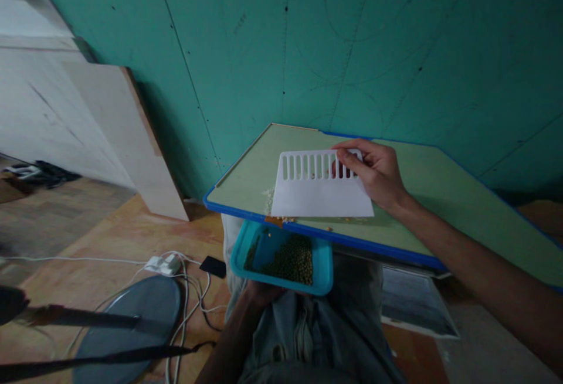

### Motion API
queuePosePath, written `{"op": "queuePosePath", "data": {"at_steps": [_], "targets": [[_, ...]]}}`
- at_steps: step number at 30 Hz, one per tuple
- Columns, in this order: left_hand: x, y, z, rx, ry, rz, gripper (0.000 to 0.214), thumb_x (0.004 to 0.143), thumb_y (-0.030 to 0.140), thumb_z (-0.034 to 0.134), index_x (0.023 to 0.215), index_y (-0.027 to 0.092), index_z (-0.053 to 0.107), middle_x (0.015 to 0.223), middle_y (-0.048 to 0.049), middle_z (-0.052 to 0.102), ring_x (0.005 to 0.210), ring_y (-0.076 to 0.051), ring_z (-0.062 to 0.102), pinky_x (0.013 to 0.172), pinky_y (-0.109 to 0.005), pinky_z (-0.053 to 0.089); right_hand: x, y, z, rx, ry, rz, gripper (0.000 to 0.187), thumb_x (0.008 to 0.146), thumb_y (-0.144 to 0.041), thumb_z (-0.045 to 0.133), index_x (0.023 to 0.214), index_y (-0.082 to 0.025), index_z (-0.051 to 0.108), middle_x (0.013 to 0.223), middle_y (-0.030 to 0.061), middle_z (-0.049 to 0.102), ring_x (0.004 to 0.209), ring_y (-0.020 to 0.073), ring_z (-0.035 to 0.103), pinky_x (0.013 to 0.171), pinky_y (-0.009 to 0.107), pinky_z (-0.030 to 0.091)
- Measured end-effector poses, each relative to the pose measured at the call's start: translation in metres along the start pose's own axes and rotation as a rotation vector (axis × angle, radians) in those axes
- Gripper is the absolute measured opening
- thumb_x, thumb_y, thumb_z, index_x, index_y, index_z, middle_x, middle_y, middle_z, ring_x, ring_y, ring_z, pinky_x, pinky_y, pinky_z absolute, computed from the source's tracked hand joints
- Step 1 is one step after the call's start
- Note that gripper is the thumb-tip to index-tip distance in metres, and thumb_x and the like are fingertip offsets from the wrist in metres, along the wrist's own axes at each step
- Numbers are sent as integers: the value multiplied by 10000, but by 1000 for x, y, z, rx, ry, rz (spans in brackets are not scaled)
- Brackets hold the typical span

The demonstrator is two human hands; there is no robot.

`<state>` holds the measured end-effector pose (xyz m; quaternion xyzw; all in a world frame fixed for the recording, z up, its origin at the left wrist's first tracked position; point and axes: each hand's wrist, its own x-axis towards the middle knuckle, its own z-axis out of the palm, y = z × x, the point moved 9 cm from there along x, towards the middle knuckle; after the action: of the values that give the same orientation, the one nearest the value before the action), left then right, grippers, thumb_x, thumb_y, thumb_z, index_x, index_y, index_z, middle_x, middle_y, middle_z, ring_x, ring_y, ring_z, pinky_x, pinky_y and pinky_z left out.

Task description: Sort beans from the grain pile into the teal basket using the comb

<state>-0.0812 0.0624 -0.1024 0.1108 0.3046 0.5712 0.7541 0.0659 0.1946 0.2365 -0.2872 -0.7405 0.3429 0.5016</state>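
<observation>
My right hand point(376, 170) pinches a white plastic scraper point(323, 196) by its upper right corner. The scraper has a row of slots along the top, and its straight edge is low over the pale green tabletop point(246, 184). Small pale grains point(288, 219) lie along the blue-edged front of the table, by the scraper's lower edge. Just below that edge, a turquoise plastic container point(325, 267) holds green pea-like grains point(292, 258). My left hand point(264, 292) supports the container from beneath at its near side; most of its fingers are hidden.
A green wall point(246, 38) stands behind the table. To the left, a pale board point(145, 143) leans near it. On the floor are a power strip point(163, 264) with white cables, a dark phone-like slab point(213, 267) and a round grey base point(132, 325) with a pole.
</observation>
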Motion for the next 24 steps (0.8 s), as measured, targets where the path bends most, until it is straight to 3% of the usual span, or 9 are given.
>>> {"op": "queuePosePath", "data": {"at_steps": [7, 13, 20, 24], "targets": [[-7, 7, 7, 40, 78, 2, 430, 640, 575, 682, 912, 245, 725, 1020, -79, 770, 1215, -317, 569, 1056, -422, 461, 0, 1, 1, 10, -5, 3, 172, 816, -363, 678, 905, -225, 728, 710, 2, 683, 579, 137, 594, 522, 265, 440], [-3, 2, 5, 29, 19, -16, 381, 642, 519, 699, 907, 247, 727, 1009, -79, 771, 1211, -325, 570, 1047, -424, 469, 1, 3, -4, 25, 42, 0, 168, 819, -375, 674, 917, -245, 717, 707, 9, 696, 601, 169, 638, 546, 298, 478], [-3, 2, -6, 39, 68, 9, 411, 600, 556, 719, 888, 263, 719, 1011, -69, 770, 1180, -330, 588, 1025, -437, 486, 1, 4, -5, -22, 51, 0, 165, 813, -381, 678, 899, -245, 714, 714, 4, 692, 589, 155, 632, 549, 293, 484], [-2, 2, -2, 20, 43, 8, 460, 622, 579, 692, 946, 254, 725, 1007, -67, 773, 1176, -320, 593, 1038, -437, 475, 1, 5, -4, -7, 42, 10, 169, 816, -377, 673, 906, -241, 715, 688, 3, 684, 581, 155, 628, 538, 289, 472]]}}
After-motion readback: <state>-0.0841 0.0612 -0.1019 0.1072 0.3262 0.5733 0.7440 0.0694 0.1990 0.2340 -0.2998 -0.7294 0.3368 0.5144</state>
